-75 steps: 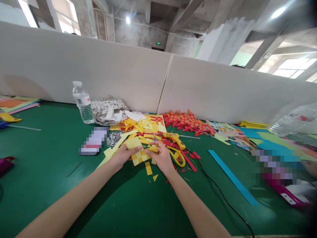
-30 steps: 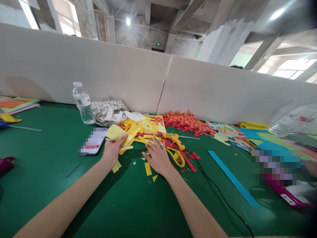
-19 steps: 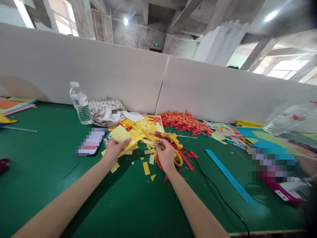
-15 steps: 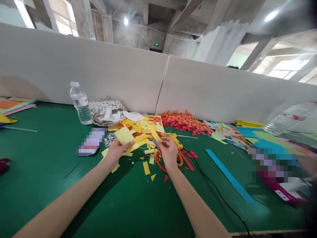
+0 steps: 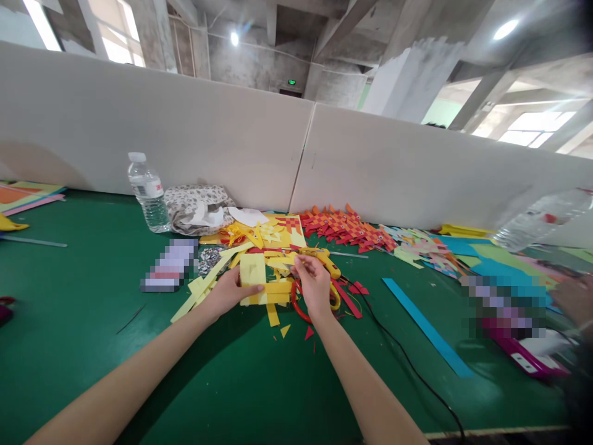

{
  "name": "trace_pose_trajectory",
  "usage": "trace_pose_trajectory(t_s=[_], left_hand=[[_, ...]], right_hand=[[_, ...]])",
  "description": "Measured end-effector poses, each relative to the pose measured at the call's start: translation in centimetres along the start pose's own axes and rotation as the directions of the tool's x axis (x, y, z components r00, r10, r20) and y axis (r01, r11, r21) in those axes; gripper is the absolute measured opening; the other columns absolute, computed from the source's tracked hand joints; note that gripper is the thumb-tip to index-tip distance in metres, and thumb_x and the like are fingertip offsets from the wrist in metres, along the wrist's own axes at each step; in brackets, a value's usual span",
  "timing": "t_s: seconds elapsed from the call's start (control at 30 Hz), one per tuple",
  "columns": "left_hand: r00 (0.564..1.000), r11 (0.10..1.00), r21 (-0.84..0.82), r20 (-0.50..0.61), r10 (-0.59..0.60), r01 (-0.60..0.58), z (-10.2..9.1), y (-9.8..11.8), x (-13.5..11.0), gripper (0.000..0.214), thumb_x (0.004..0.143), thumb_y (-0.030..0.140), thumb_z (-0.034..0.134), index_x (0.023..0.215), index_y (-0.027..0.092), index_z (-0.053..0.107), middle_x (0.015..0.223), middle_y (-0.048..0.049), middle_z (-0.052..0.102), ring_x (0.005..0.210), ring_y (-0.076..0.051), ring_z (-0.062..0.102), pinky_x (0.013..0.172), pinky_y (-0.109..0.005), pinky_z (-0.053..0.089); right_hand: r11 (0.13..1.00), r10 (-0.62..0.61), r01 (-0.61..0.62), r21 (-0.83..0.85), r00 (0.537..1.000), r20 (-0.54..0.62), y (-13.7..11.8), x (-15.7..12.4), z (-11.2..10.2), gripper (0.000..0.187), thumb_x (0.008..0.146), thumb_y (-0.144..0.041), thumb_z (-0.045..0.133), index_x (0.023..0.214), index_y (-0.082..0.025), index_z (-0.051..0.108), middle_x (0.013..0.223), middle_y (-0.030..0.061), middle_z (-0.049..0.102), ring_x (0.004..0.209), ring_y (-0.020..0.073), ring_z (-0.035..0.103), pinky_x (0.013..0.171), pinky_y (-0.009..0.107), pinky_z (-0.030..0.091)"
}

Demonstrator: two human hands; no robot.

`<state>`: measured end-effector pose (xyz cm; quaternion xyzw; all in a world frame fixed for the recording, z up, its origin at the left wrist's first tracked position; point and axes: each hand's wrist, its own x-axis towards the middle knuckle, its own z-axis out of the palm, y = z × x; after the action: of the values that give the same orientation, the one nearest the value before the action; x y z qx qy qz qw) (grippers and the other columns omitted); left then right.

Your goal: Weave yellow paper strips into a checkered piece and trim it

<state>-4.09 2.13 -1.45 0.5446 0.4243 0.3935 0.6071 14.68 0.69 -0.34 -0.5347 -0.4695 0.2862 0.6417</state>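
My left hand is closed on a pale yellow paper piece with darker yellow strips woven across it, held just above the green table. My right hand is at the piece's right side, fingers pinched together on the end of a yellow strip. Under that hand lie red-handled scissors, and yellow-handled scissors lie just behind. Loose yellow and red paper scraps are scattered around both hands.
A water bottle, a patterned cloth pouch and a phone lie to the left. Red-orange woven paper pieces, a blue strip and a black cable lie to the right. Another person's hand shows at far right.
My left hand lifted the yellow piece up and left, then brought it back down to the centre. My right hand went from flat on the table to pinching a strip beside the piece.
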Motion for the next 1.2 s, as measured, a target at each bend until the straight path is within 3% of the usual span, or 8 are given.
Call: trace_pose_trajectory(t_s=[0.13,0.3,0.4,0.57,0.8,0.93,1.03,1.2], left_hand=[[0.999,1.0,-0.002,0.043,-0.017,0.017,0.5,0.7,-0.5,0.047,0.053,0.031,0.076,0.095,0.017,0.06,0.098,-0.0086,0.068,0.083,-0.023,0.064,0.072,-0.033,0.05],[0.991,1.0,0.017,0.129,-0.026,0.025,0.9,1.3,-1.1,0.04,0.051,0.025,0.077,0.087,0.017,0.062,0.084,-0.0043,0.069,0.074,-0.021,0.064,0.063,-0.029,0.049],[0.987,0.997,0.069,0.157,-0.03,0.019,1.0,1.2,-1.3,0.037,0.05,0.027,0.076,0.083,0.016,0.063,0.075,-0.003,0.068,0.07,-0.02,0.062,0.059,-0.027,0.048],[0.98,1.0,-0.01,0.196,-0.021,0.024,1.1,1.1,-1.3,0.046,0.054,0.029,0.075,0.096,0.017,0.062,0.085,-0.0043,0.068,0.074,-0.019,0.063,0.065,-0.027,0.048],[0.964,0.976,-0.096,0.203,-0.172,0.194,0.9,1.2,-1.1,0.05,0.055,0.03,0.075,0.101,0.018,0.06,0.094,-0.0075,0.068,0.082,-0.021,0.064,0.066,-0.029,0.052],[0.972,0.982,-0.065,0.168,-0.165,0.178,1.0,1.6,-1.3,0.044,0.055,0.026,0.075,0.097,0.017,0.061,0.082,-0.0043,0.067,0.074,-0.018,0.064,0.061,-0.026,0.052],[0.971,0.983,-0.027,0.163,-0.174,0.18,1.1,1.5,-1.4,0.034,0.055,0.025,0.075,0.086,0.016,0.063,0.066,0.0003,0.062,0.063,-0.014,0.061,0.055,-0.023,0.051],[0.973,0.979,-0.026,0.118,-0.2,0.205,1.0,0.1,-1.2,0.038,0.048,0.022,0.079,0.081,0.017,0.061,0.056,0.0057,0.047,0.055,-0.012,0.054,0.052,-0.023,0.052]], right_hand=[[0.998,0.037,-0.03,-0.061,0.991,0.126,0.0,-0.3,0.4,0.036,0.067,-0.041,0.065,0.089,-0.014,0.065,0.08,0.0074,0.067,0.076,0.0202,0.063,0.073,0.034,0.051],[0.991,0.134,-0.131,-0.029,0.951,0.279,-0.1,-1.2,0.9,0.066,0.062,-0.036,0.07,0.121,-0.014,0.05,0.064,0.0007,0.065,0.063,0.0164,0.061,0.061,0.029,0.051],[0.987,0.157,-0.162,-0.018,0.917,0.366,-0.1,-1.5,1.1,0.071,0.058,-0.031,0.073,0.123,-0.017,0.048,0.07,0.0003,0.065,0.06,0.0139,0.059,0.055,0.025,0.049],[0.993,0.101,-0.115,0.026,0.942,0.321,0.1,-1.5,1.3,0.066,0.058,-0.029,0.072,0.12,-0.017,0.051,0.067,-0.0015,0.063,0.056,0.012,0.058,0.055,0.024,0.05],[0.997,0.069,-0.074,0.012,0.969,0.239,0.0,-1.6,1.3,0.068,0.065,-0.033,0.068,0.126,-0.017,0.044,0.064,-0.0006,0.063,0.058,0.0155,0.061,0.059,0.029,0.053],[0.985,-0.089,0.11,-0.136,0.985,0.15,-0.5,-1.7,1.0,0.064,0.07,-0.035,0.064,0.127,-0.018,0.043,0.095,0.0094,0.065,0.086,0.0214,0.062,0.074,0.034,0.052],[0.901,-0.307,0.318,-0.296,0.948,0.083,-1.4,-1.8,0.5,0.057,0.077,-0.034,0.056,0.13,-0.02,0.039,0.116,0.0113,0.057,0.106,0.0235,0.054,0.088,0.039,0.046],[0.757,-0.45,0.526,-0.388,0.85,0.273,-1.9,-2.4,0.5,0.056,0.082,-0.025,0.047,0.135,-0.024,0.028,0.12,0.0088,0.055,0.1,0.0202,0.059,0.093,0.038,0.042]])
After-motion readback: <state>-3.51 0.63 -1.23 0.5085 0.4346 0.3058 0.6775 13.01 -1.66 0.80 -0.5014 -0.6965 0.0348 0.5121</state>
